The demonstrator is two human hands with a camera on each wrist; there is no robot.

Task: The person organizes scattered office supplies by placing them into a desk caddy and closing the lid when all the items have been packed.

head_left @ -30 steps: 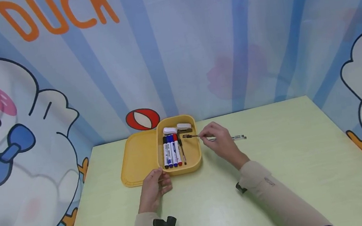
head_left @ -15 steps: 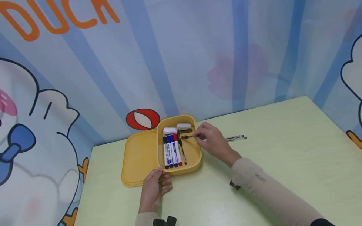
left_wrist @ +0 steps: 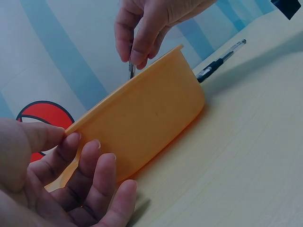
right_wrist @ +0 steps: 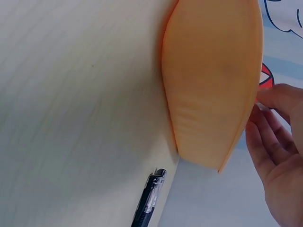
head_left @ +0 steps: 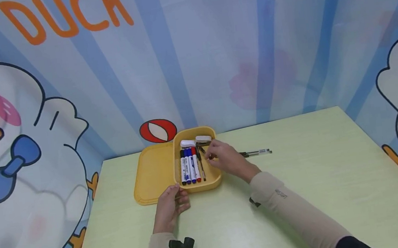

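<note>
My left hand (head_left: 170, 209) pinches the near left corner of the yellow box (head_left: 202, 186) between thumb and index finger, the other fingers loosely bent below the rim (left_wrist: 71, 130). Over the right part of the box, my right hand (head_left: 230, 159) holds a pen (left_wrist: 132, 70) in its fingertips; most of the pen is hidden by the hand. Inside lie several whiteboard markers (head_left: 189, 170) in a row with black, blue and red caps. A black pen (head_left: 202, 168) lies beside the red one. Two white blocks, a left one (head_left: 187, 143) and a right one (head_left: 203, 139), sit at the far end.
A flat yellow lid (head_left: 153, 174) lies left of the box, against it. Right of the box, clear pens (head_left: 259, 152) with black parts lie on the pale green table (head_left: 317, 159). A printed curtain (head_left: 210, 57) hangs behind the table.
My right hand has moved left and further over the box with the pen, which has turned from lying crosswise to a steeper slant. My left hand stays at the box corner.
</note>
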